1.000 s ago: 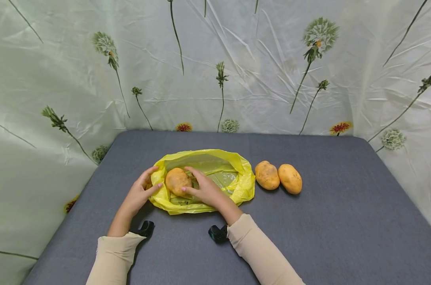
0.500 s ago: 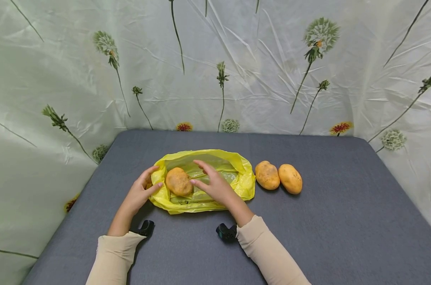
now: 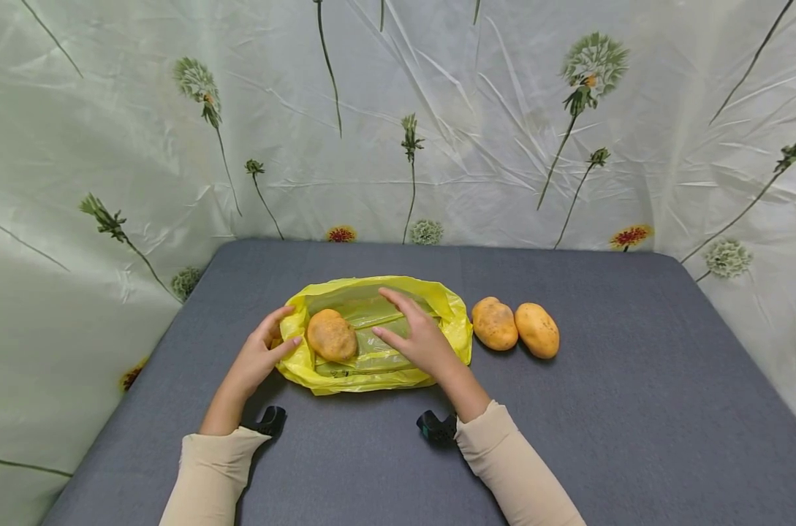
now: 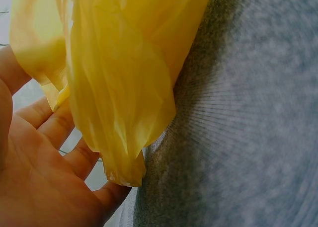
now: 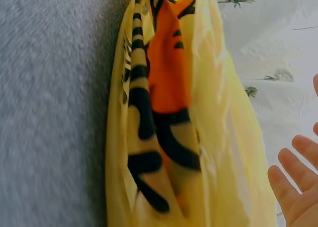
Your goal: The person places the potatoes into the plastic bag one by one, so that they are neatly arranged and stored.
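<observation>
My right fingers (image 3: 404, 302) spread, empty, over bag (image 3: 455, 329); loose potatoes (image 3: 494, 324) lie right, just beyond it! Left fingers (image 3: 274, 320), farther off, spread too, touch bag's left end.

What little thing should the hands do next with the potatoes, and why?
Maybe the right hand should reach for the outside potato nearest the yellow bag. That hand holds nothing, the bag gapes open with one potato already inside, and there looks to be room for another.
</observation>
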Motion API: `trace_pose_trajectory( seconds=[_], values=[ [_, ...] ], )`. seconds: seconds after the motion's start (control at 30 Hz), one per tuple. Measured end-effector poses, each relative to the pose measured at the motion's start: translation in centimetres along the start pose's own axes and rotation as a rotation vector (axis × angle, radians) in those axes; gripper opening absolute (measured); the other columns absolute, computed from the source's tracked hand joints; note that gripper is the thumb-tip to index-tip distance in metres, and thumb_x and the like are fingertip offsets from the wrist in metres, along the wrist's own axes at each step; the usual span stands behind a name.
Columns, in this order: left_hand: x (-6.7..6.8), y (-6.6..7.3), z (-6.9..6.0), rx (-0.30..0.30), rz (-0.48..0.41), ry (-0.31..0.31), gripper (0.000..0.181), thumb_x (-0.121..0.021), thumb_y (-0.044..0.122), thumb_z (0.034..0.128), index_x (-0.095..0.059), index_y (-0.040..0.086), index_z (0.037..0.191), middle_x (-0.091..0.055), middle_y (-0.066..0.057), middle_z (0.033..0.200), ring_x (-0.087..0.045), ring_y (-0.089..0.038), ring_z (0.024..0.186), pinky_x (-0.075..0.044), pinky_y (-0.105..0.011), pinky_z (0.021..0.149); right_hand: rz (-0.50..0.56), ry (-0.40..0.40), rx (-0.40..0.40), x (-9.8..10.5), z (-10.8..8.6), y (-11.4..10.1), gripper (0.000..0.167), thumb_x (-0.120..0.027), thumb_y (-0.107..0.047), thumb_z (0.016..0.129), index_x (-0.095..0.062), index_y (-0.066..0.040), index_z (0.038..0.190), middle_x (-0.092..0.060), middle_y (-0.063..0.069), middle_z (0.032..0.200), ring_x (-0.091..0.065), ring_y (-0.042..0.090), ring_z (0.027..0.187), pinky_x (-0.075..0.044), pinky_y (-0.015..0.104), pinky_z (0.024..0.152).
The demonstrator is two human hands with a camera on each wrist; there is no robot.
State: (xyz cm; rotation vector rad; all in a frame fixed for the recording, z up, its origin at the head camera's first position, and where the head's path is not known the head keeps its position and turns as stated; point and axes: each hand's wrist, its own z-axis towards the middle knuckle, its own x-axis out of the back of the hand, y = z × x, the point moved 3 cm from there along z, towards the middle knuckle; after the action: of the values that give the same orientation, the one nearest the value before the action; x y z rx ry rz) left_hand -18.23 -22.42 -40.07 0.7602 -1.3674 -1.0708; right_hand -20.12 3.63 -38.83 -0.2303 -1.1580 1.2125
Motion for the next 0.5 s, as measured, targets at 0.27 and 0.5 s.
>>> trace_pose_trajectory(
  seconds=[0.27, 0.5],
  values=[
    [0.0, 0.1, 0.0, 0.013, 0.019, 0.002, 0.055, -0.057, 0.002, 0.0864, -0.031, -0.003, 0.135, -0.049, -0.025, 0.109, -0.044, -0.019, 0.081, -0.04, -0.022, 0.065, -0.035, 0.079, 0.036, 1.6, -0.8, 0.5, 0.058, -0.064, -0.024, 0.085, -0.039, -0.011, 0.135, -0.044, 0.007, 0.131, -0.044, 0.022, 0.114, -0.037, 0.038, 0.091],
    [0.0, 0.0, 0.0, 0.011, 0.016, 0.0, 0.055, -0.057, 0.002, 0.0866, -0.031, -0.003, 0.135, -0.05, -0.024, 0.107, -0.044, -0.019, 0.08, -0.04, -0.023, 0.064, -0.05, 0.134, 0.058, 3.2, -1.5, 1.1, 0.06, -0.066, -0.018, 0.083, -0.039, -0.008, 0.135, -0.044, 0.009, 0.131, -0.043, 0.023, 0.116, -0.036, 0.04, 0.092]
  ],
)
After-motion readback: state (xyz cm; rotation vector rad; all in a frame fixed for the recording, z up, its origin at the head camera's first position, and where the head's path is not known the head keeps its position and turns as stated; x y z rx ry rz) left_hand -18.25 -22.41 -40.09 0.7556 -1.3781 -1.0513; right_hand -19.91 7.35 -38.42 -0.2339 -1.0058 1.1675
